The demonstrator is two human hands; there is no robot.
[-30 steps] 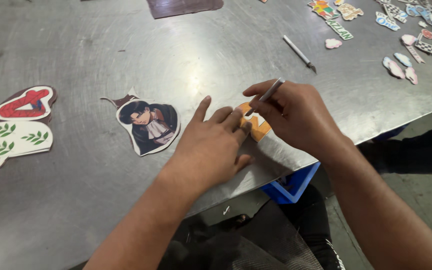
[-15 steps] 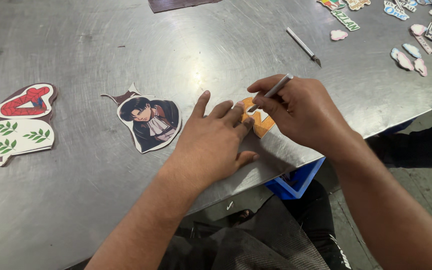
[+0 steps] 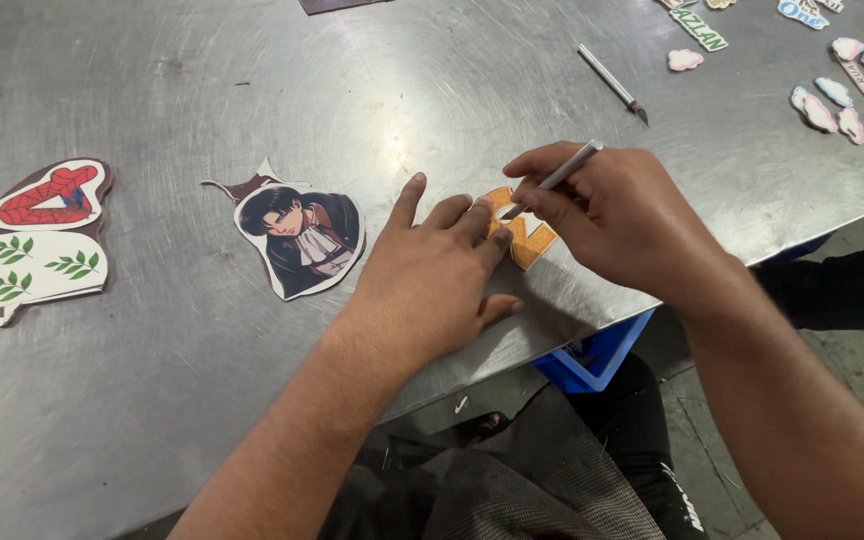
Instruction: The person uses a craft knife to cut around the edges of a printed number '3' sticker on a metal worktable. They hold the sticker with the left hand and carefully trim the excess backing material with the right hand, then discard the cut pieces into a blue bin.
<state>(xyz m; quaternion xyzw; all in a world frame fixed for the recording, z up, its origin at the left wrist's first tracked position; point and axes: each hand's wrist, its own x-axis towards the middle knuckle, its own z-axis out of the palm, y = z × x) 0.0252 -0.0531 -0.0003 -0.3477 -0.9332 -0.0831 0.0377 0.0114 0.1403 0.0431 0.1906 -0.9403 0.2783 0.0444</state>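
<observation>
Right hand (image 3: 622,215) tilted its craft knife (image 3: 552,180) lower, tip now at the orange cutout (image 3: 524,236)

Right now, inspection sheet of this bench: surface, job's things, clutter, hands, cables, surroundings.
Surface: grey scuffed metal table, glare near centre.
Job's things: orange-and-white cut-out sticker at the table edge; slim silver craft knife, tip on the sticker.
Clutter: dark-haired cartoon figure cut-out; red-masked cut-out over a white leaf-print cut-out; spare silver knife; small stickers far right.
Hands: left hand flat, pressing the sticker; right hand gripping the knife.
Cables: nothing seen.
Surroundings: blue crate under the table.
</observation>
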